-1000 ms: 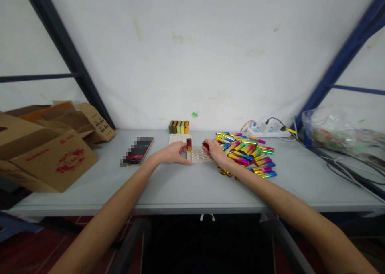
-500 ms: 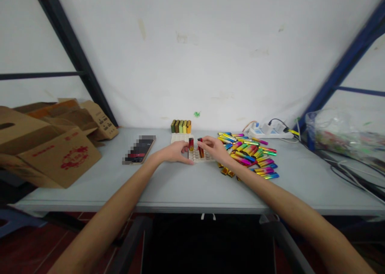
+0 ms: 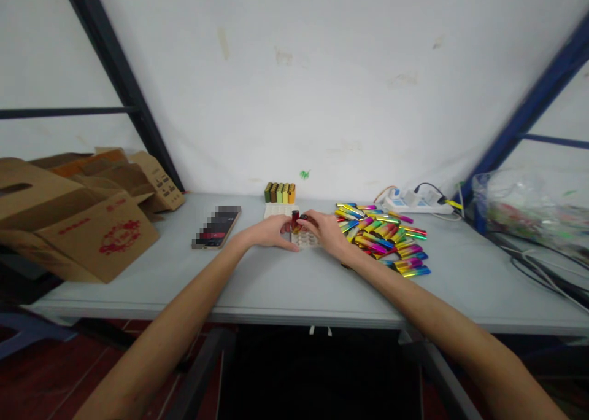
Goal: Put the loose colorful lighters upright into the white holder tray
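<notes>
A white tray with round holes lies on the table between my hands. One red, dark-topped lighter stands upright at its left side. My left hand curves around the tray's left edge, thumb and fingers apart, fingertips beside that lighter. My right hand pinches a second lighter by its dark top, just right of the first; most of its body is hidden by my fingers. To the right of my right hand lies a loose pile of shiny rainbow-coloured lighters.
Behind the tray stand several green, brown, yellow and orange lighters in rows. A phone lies left of my left hand. Open cardboard boxes fill the table's left end. At the back right are a power strip and cables.
My right hand has moved slightly left with its lighter, close up to the standing red one. My left hand keeps its place at the tray. The view has shifted a little.
</notes>
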Available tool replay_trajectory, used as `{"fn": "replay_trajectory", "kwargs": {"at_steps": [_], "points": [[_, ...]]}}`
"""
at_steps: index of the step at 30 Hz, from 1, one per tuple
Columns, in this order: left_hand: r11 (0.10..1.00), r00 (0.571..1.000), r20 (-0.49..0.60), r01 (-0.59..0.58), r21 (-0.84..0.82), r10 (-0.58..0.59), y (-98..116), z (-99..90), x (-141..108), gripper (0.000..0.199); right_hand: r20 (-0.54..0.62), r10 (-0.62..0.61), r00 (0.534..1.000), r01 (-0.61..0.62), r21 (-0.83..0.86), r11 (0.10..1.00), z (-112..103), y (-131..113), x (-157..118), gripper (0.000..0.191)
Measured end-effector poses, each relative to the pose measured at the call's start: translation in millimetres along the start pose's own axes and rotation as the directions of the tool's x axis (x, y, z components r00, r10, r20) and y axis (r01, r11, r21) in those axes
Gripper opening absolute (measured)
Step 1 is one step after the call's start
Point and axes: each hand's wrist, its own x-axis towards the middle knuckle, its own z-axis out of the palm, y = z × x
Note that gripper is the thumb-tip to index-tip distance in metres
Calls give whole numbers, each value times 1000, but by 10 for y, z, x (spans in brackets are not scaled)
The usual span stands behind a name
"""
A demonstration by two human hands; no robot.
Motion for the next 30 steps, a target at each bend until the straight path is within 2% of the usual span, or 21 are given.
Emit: {"fn": "replay_trajectory", "kwargs": {"at_steps": [3, 9, 12, 16, 19, 21, 24, 26, 30], "points": [[1000, 1000, 4, -4, 14, 4, 3, -7, -2, 74, 35, -33, 999, 34, -44, 998, -1, -10, 21, 25], [999, 999, 14, 28, 19, -29, 18, -14, -6, 73, 93, -41, 995, 43, -22, 999, 42, 40, 54, 17], [999, 999, -5, 38, 23, -38, 11, -6, -8, 71, 118, -56, 991, 70, -117, 991, 88, 66, 59, 11], [998, 999, -14, 50, 34, -50, 3, 0, -9, 69, 166, -30, 986, 79, -297, 952, 136, 75, 57, 17], [997, 998, -3, 61, 36, -61, 8, -5, -6, 72, 207, -26, 978, 99, -351, 931, 104, 54, 59, 22], [997, 998, 12, 68, 35, -68, 15, -12, -5, 73, 198, -51, 979, 122, -368, 922, 7, 40, 69, 24], [996, 997, 25, 76, 37, -77, 20, -21, -4, 73, 142, -53, 988, 113, -453, 884, -272, 90, 92, 27], [996, 996, 29, 80, 48, -82, 17, -23, -3, 72, 125, -23, 992, 86, -524, 847, -509, 208, 98, 28], [993, 994, 28, 102, 67, -104, 19, -26, -3, 72, 221, -4, 975, 124, -532, 838, -894, 585, 60, 25]]}}
